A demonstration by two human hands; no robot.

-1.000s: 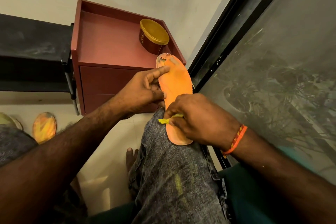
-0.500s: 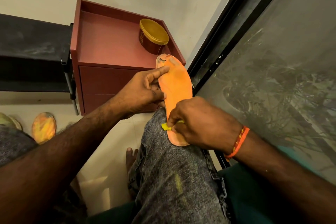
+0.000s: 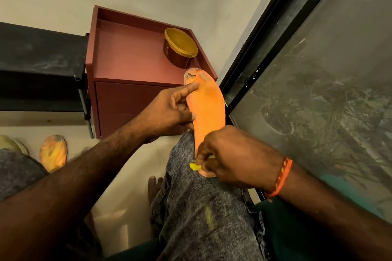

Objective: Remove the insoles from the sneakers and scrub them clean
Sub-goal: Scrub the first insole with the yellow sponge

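An orange insole [image 3: 206, 108] with a worn, dark-stained toe rests lengthwise on my right knee. My left hand [image 3: 169, 112] grips its left edge, thumb laid across the upper part near the toe. My right hand [image 3: 231, 154] covers the heel end and pinches a small yellow scrubbing piece [image 3: 195, 166], which pokes out at the insole's lower left edge. A second orange insole [image 3: 53, 152] lies on the floor at the far left, beside the edge of a pale sneaker [image 3: 11, 144].
A dark red bedside cabinet [image 3: 127, 63] stands against the wall ahead, with a gold-lidded round tub [image 3: 180, 47] on top. A black shelf rack [image 3: 40, 65] sits to its left. A black-framed glass window [image 3: 318, 80] runs along the right.
My right hand has slid down the insole toward the heel with the yellow piece. The left hand has kept its grip.
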